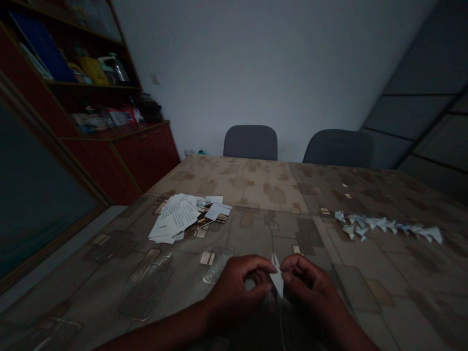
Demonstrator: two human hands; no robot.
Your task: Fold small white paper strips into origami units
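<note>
Sheets [173, 222] lie loosely piled, left. Left hand [243, 280] curled, thumb and index nearly closed, pinching paper's left edge. Paper [277, 282], narrow, folded, between hands; probably mid-fold, next crease likely needs fine fingertip control. Right hand [309, 280] curled, pinching right edge. Far right: folded pieces [382, 224], in a row.

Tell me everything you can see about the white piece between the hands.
The white piece looks like folded paper: small, narrow, pointed at both ends, with a slit near the far tip. It points lengthwise away from the person, held at its sides by fingertips of the left hand and right hand. Whether it touches the patterned table is unclear.
</note>
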